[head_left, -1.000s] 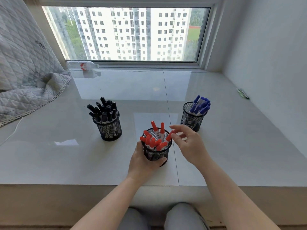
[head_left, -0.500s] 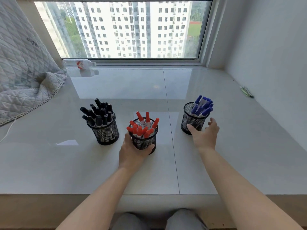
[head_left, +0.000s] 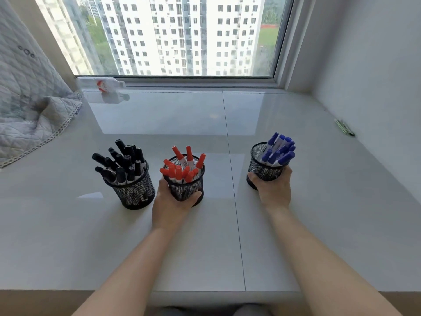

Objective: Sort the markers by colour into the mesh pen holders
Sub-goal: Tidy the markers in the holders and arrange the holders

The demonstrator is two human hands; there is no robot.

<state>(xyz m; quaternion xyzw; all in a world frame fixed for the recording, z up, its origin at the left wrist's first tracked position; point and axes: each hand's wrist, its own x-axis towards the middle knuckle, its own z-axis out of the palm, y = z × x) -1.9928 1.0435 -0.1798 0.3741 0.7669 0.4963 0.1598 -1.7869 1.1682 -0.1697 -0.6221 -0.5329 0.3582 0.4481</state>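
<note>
Three black mesh pen holders stand in a row on the white sill. The left holder (head_left: 136, 190) is full of black markers (head_left: 120, 160). The middle holder (head_left: 185, 185) carries red markers (head_left: 182, 167), and my left hand (head_left: 170, 201) grips it from the near side, thumb on its right. The right holder (head_left: 262, 165) contains blue markers (head_left: 279, 151); my right hand (head_left: 274, 188) wraps around its near side.
A quilted grey blanket (head_left: 27, 106) lies at the far left. A plastic bottle (head_left: 102, 84) lies on its side by the window. Two green pens (head_left: 344, 126) rest near the right wall. The sill's front edge (head_left: 205, 291) is close to me.
My left hand slid the red-marker holder away from me, close to the black one. My right hand left the red markers, reached right and closed around the blue-marker holder.
</note>
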